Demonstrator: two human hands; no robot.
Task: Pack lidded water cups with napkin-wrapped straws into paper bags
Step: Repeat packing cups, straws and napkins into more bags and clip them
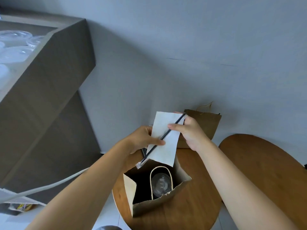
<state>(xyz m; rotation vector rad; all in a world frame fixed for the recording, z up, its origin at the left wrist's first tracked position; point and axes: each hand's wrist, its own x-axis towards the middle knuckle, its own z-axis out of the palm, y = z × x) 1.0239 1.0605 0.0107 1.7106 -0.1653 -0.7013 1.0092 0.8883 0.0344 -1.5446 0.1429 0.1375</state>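
Note:
An open brown paper bag (pixel 166 205) stands on the small round wooden table (pixel 196 213). Inside it a clear lidded cup (pixel 160 185) shows under the bag's handle loop. Just above the bag my left hand (pixel 142 140) holds a white napkin (pixel 166 146) by its left edge, thumb on top. A black straw (pixel 166 136) in a clear wrapper lies diagonally across the napkin. My right hand (pixel 191 131) pinches the straw near its upper end against the napkin.
Another brown paper bag (pixel 207 125) leans against the wall behind my hands. A second wooden surface (pixel 265 163) lies to the right. A grey cabinet (pixel 49 97) at left carries several clear plastic cups and lids (pixel 15 47). A white cable (pixel 41 188) runs below it.

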